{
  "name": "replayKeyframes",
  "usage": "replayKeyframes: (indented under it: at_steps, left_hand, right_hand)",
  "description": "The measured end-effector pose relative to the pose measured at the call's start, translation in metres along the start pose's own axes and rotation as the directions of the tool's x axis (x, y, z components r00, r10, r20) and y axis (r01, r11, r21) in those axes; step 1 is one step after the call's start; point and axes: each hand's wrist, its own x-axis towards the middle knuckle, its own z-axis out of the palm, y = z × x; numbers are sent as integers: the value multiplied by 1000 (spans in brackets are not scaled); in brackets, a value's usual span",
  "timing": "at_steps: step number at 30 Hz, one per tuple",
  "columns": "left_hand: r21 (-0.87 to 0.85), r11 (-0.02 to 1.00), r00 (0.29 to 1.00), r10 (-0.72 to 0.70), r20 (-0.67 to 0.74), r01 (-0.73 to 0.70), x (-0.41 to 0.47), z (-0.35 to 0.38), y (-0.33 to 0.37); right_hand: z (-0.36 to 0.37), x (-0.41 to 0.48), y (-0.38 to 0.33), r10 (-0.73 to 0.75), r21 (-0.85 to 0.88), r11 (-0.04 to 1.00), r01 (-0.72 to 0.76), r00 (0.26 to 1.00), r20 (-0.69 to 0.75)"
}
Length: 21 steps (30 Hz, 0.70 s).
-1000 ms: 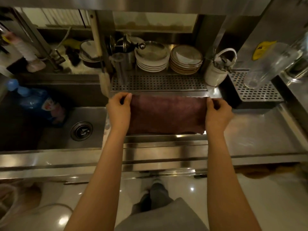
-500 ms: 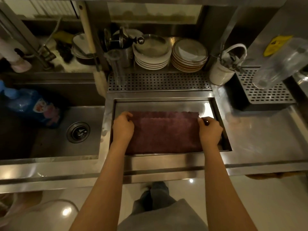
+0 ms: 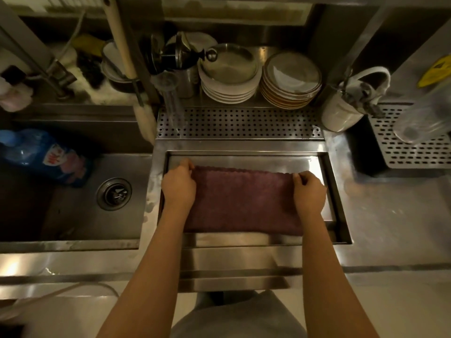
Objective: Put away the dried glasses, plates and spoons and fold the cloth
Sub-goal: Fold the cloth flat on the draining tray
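Steel counter, sink left (dim light).

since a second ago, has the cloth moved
Yes. The cloth has come toward the person, away from the perforated rack; bare tray now shows between them.

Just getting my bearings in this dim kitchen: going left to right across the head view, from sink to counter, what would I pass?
Blue bottle → sink drain → left hand → cloth → right hand → perforated rack.
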Motion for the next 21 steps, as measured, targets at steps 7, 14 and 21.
replayKeyframes:
  at_steps: [7,14,21]
  left_hand:
    - [37,997,997,69,-29,-68,12,-3,6]
    - [-35,998,997,51,-51,-53,17,-3,12]
    - [0,1000,1000,16,-5,-16,22,9,9]
  right_hand:
    - [3,9,2,-18,30,999,18,1000,-6]
    - [-3,14,2,-43,69,996,48,997,-64]
    - [4,23,1,-36,-23,999,34,996,-82]
